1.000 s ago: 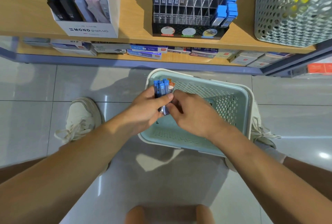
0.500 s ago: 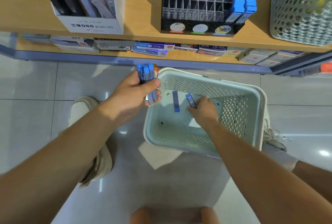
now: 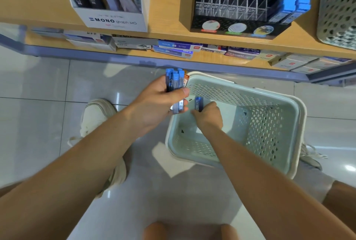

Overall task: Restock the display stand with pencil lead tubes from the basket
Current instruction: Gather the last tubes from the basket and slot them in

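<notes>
- while the wooden shelf (image 3: 173, 36) spans the top of the view, the pale tiled floor (image 3: 48, 105) fills the space below it.
- basket (image 3: 269, 124): perforated, pale green, on the floor just below the shelf edge.
- display stand (image 3: 231, 9): black base and clear slots, standing on the shelf. many slots look unfilled, and blue-capped tubes (image 3: 297, 3) fill its right side.
- left hand (image 3: 154, 103): closed round a bundle of pencil lead tubes (image 3: 174, 84), thumb clamped across them, held just beside the basket's left rim.
- right hand (image 3: 210, 118): down inside the basket near its left wall, fingertips pinching a single tube (image 3: 199, 103).
- bundle: long axes parallel and running away from the person. blue caps point toward the shelf and the lower ends stick out under the thumb. one orange tube (image 3: 185, 81) sits on its right side.
- single tube: in the basket, close to the bundle but apart from it. its long axis runs roughly the same way, and its blue end points toward the shelf.
- step in hand, as judged: gathering this tube into the bundle.
- to do it well: lift the tube clear of the wall and lay it alongside the others, cap the same way. loosen the left thumb only enough to admit it, so the bundle stays square and does not fan out. matched caps should make slotting into the stand quicker.
</notes>
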